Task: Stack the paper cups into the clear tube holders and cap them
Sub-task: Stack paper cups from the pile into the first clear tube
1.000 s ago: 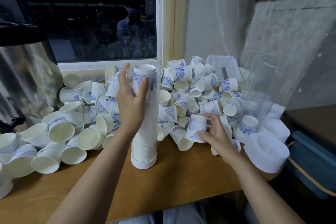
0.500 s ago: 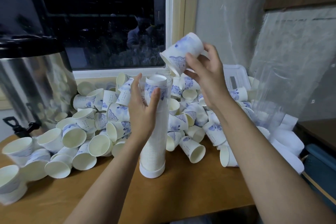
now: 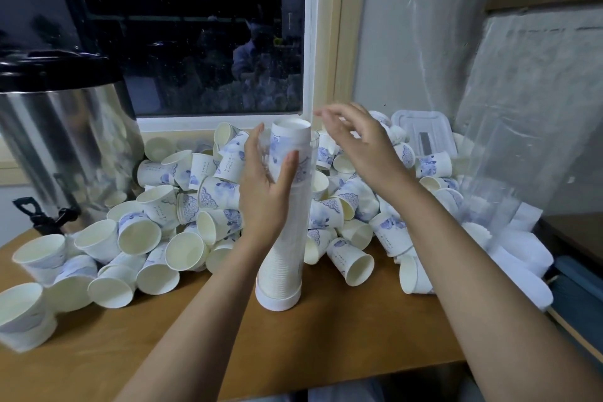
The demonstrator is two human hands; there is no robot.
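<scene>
The left hand (image 3: 267, 186) grips a tall clear plastic tube holder (image 3: 287, 254) near its upper end. Its fingers curl round the far left side and its thumb lies across the front. The left forearm rises from the bottom edge, with the wrist bent back a little. The tube stands upright on its round white base cap (image 3: 277, 299), on the brown wooden tabletop (image 3: 342, 336). It is filled with a nested stack of white paper cups with blue print (image 3: 290, 140), and the topmost cup sticks out above the tube's rim.

The right hand (image 3: 355, 147) is empty, its fingers loosely spread and slightly bent, palm turned down and left. It hovers just right of the stack's top, the blurred fingertips close to the top cup. Its forearm comes in from the lower right.

Loose white-and-blue paper cups (image 3: 156, 238) lie heaped behind and beside the tube. A shiny steel urn (image 3: 65, 147) stands at the left.
</scene>
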